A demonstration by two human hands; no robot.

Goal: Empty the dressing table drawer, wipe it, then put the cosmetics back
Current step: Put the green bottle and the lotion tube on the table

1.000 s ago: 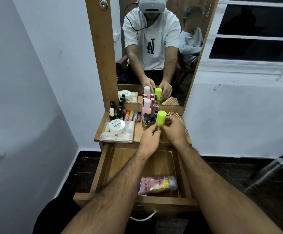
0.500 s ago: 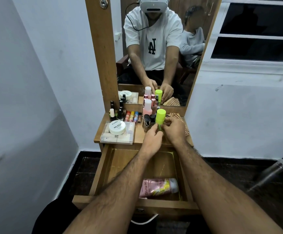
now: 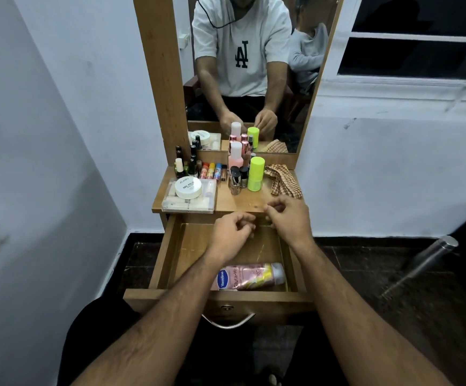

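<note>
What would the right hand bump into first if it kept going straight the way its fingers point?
Probably the left hand. The right hand has its curled fingers pointing left, across the open drawer's back edge, and the left hand's fingertips sit just beside them. Depth is hard to judge here.

My dressing table (image 3: 249,203) is pale wood with a smooth, faintly satin top, and the open drawer (image 3: 167,246) is the same wood, its floor glossier and catching light. The drawer handle (image 3: 227,324) looks like polished metal. The lime-green bottle (image 3: 255,174) is matt plastic; the pink lotion bottle (image 3: 249,275) is shiny plastic. The checked cloth (image 3: 282,181) is soft woven fabric. The clear box (image 3: 190,200) is glossy plastic, and the mirror (image 3: 254,65) is smooth glass.
</note>
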